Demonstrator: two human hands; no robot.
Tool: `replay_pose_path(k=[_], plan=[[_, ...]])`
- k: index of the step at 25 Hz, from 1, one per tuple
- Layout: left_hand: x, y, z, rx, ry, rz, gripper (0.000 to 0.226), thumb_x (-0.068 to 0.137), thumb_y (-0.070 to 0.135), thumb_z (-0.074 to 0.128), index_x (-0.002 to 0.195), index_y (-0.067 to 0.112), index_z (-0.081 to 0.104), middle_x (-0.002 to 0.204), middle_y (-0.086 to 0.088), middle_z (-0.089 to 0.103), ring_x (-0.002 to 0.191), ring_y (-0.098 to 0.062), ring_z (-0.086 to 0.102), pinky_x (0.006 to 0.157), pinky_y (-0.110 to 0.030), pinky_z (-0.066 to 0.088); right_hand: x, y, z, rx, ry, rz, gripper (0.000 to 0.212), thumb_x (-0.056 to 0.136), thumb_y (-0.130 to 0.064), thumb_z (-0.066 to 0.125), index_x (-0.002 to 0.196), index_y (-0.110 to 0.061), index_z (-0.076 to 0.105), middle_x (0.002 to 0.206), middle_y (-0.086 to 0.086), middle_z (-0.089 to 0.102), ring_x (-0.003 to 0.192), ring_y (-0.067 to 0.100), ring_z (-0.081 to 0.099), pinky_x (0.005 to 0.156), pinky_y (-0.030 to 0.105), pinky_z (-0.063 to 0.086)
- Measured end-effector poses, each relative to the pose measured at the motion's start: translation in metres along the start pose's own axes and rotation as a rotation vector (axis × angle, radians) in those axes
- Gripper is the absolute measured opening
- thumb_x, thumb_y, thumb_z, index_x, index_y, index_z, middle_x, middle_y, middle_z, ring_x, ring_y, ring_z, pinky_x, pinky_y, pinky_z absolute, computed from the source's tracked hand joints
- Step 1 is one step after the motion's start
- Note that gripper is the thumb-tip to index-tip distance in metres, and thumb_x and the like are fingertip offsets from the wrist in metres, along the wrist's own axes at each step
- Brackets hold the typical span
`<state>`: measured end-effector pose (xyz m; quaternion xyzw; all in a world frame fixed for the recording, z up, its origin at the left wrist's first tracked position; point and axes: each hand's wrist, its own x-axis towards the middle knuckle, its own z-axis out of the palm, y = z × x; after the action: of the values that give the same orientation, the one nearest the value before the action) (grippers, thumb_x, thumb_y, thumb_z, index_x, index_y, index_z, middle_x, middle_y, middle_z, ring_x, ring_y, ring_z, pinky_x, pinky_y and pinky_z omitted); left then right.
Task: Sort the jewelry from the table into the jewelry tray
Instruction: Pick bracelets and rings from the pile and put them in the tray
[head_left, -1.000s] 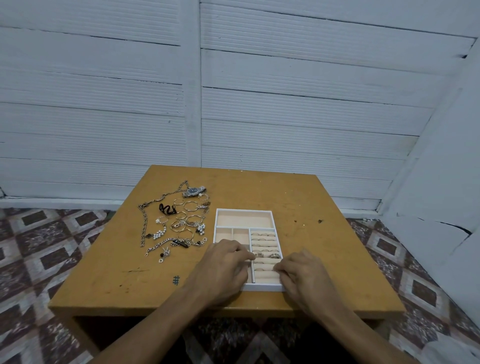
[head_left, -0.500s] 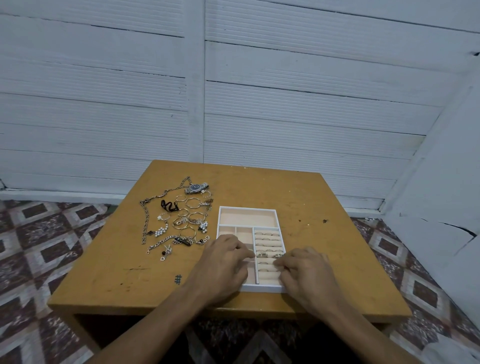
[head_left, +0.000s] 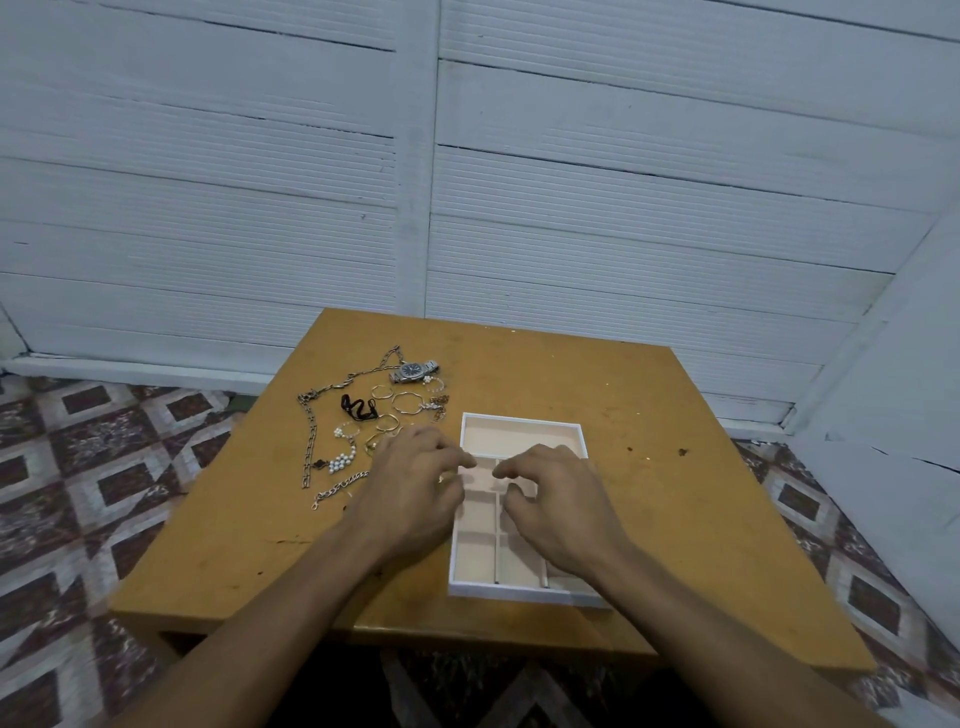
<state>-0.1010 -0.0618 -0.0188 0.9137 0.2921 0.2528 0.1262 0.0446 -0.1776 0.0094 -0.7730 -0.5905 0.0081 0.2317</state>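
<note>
my left hand (head_left: 410, 493) and right hand (head_left: 556, 504) hover over the near half of the jewelry tray (head_left: 519, 418), fingers loosely curled and fingertips almost meeting above its middle dividers; nothing shows in either hand, though motion blur could hide something as small as a ring. the white-rimmed tray sits on the wooden table (head_left: 701, 519) with its long axis running away from me, and the compartments i can see look bare. the unsorted jewelry (head_left: 395, 410) lies in a loose spread just to the left of the tray and a little farther off. my left hand overlaps its near edge, so that hand looks better placed for the next pick. a long chain (head_left: 310, 441) marks the spread's outer left side, lying near to far, and a wristwatch (head_left: 414, 370) sits at the far end. no brand, label or writing can be read; the watch dial is too small to make out.
</note>
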Motion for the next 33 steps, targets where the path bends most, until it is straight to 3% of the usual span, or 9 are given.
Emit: replay_pose_path(k=[9,14,18,28,33], plan=[[0.056,-0.089,-0.019,0.128,-0.003,-0.160,0.026,0.091,0.032,0.054,0.112,0.028,0.068,0.112,0.002,0.065,0.113,-0.020,0.050,0.097,-0.042,0.038,0.087,-0.030,0.036,-0.096,-0.130,-0.016,0.040,0.088,-0.035,0.051,0.128,-0.028,0.054,0.129,0.000,0.055,0.118,0.024,0.047,0.096,0.042,0.031],[0.094,-0.120,-0.021,0.269,-0.130,-0.275,0.037,0.094,0.041,0.047,0.128,0.030,0.057,0.132,-0.002,0.054,0.128,-0.022,0.038,0.104,-0.044,0.028,0.144,-0.046,0.058,-0.142,-0.245,0.001,0.045,0.087,-0.040,0.054,0.130,-0.026,0.050,0.131,0.000,0.055,0.122,0.025,0.045,0.097,0.045,0.029],[0.107,-0.133,-0.013,0.312,-0.194,-0.320,0.043,0.095,0.048,0.042,0.131,0.030,0.054,0.136,-0.001,0.048,0.133,-0.023,0.028,0.105,-0.046,0.024,0.170,-0.050,0.079,-0.196,-0.290,-0.005,0.042,0.088,-0.042,0.051,0.127,-0.025,0.051,0.129,0.003,0.055,0.124,0.025,0.042,0.096,0.047,0.028],[0.118,-0.137,-0.006,0.282,-0.254,-0.341,0.029,0.092,0.043,0.053,0.116,0.028,0.061,0.127,-0.002,0.051,0.126,-0.023,0.032,0.099,-0.043,0.028,0.199,-0.040,0.088,-0.163,-0.392,0.078,0.048,0.083,-0.043,0.063,0.128,-0.028,0.053,0.133,0.004,0.052,0.126,0.026,0.041,0.099,0.046,0.028],[0.119,-0.136,-0.008,0.231,-0.253,-0.340,0.019,0.094,0.036,0.052,0.110,0.028,0.057,0.120,-0.001,0.054,0.119,-0.021,0.038,0.095,-0.042,0.029,0.201,-0.040,0.088,-0.073,-0.390,0.134,0.039,0.079,-0.042,0.070,0.113,-0.028,0.056,0.118,0.000,0.056,0.118,0.024,0.046,0.095,0.044,0.028]])
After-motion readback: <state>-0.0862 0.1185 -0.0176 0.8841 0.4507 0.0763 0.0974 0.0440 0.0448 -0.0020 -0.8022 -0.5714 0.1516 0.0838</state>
